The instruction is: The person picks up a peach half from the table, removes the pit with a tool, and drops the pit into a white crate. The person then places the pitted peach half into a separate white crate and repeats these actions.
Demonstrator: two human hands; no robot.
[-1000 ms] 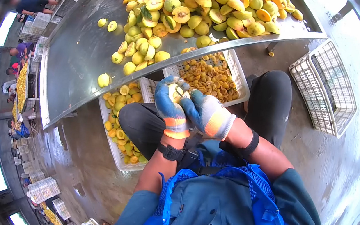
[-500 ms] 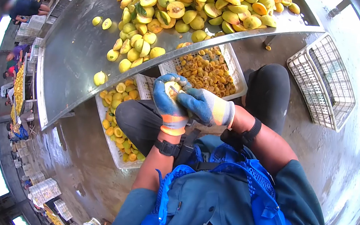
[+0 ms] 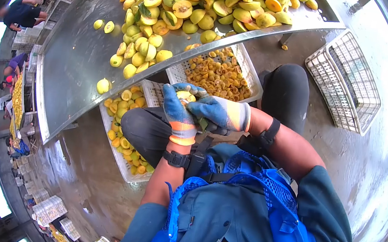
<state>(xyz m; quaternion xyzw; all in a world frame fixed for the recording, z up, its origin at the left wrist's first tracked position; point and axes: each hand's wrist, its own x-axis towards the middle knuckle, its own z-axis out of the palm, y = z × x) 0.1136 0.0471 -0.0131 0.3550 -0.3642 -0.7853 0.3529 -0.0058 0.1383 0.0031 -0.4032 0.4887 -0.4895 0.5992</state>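
My left hand [image 3: 179, 110], in a blue-coated glove, is closed around a halved yellow peach [image 3: 186, 96], held cut side up between my knees. My right hand [image 3: 217, 113], gloved the same way, presses against the peach's near side. Its fingers are wrapped round a small bladed tool, mostly hidden by the glove, with a dark green end below the palm. Just beyond my hands runs the edge of a metal table [image 3: 76, 66], heaped with peach halves [image 3: 151, 32].
Under the table edge stands a white crate [image 3: 174, 75] of small brownish-orange scooped pieces. Another crate [image 3: 123, 173] by my left knee holds peach halves. A white basket [image 3: 343, 84] stands on the wet floor at right. Other people [image 3: 24, 13] work at far left.
The peach has turned within my left hand, and the tool's blade shows less than before. My right hand has tilted, showing the dark green end beneath. The view has shifted slightly.
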